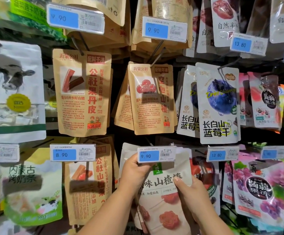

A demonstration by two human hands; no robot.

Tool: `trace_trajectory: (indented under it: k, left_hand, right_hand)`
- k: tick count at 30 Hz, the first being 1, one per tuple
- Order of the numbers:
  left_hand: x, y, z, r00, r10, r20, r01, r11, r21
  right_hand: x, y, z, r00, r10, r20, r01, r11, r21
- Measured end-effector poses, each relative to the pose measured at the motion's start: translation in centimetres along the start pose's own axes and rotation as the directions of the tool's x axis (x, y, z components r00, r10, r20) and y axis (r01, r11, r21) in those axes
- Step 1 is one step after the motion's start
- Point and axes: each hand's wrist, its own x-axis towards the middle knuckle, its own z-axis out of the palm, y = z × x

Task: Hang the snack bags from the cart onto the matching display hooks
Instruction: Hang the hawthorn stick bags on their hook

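bag: white snack bag (pixel 161 200) held up at the lower row, its top edge tucked behind the 9.90 tag (pixel 156 154).
left hand: (pixel 134 168) fingers curled on the bag's top-left corner, knuckles touching the tag's lower left.
right hand: (pixel 192 197) thumb flat on the print, fingers wrapped behind the right edge.
hook: hidden by the tag, so can't tell if the hang hole is on it yet.
step: probably threading the hole onto the hook.
how: keep the top edge level. Left hand steers the hole to the hook tip, right hand only carries weight and pushes back. Lift the tag if it blocks the view. Check the white bag behind (pixel 126 150) matches.
cart: not in view.
contents: milk bag (pixel 14 92) has a clear window showing wrapped white pieces. Brown bags (pixel 83 92) and the held bag are opaque, contents unseen.
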Motion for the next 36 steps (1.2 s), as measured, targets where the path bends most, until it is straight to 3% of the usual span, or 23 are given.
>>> trace_trajectory:
  k: [8,20,36]
  left_hand:
    - [0.0,0.0,0.0,0.999,0.028,-0.042,-0.028,1.0,0.005]
    - [0.4,-0.8,0.2,0.997,-0.052,-0.064,0.052,0.999,-0.011]
    - [-0.3,-0.7,-0.2,0.995,0.059,-0.085,-0.054,0.997,0.057]
  right_hand:
    - [0.0,-0.1,-0.1,1.0,-0.012,0.007,0.012,1.0,0.007]
    - [0.3,0.0,0.0,1.0,0.01,0.021,-0.011,1.0,0.006]
    - [0.0,0.8,0.4,1.0,0.021,0.019,-0.022,0.997,0.069]
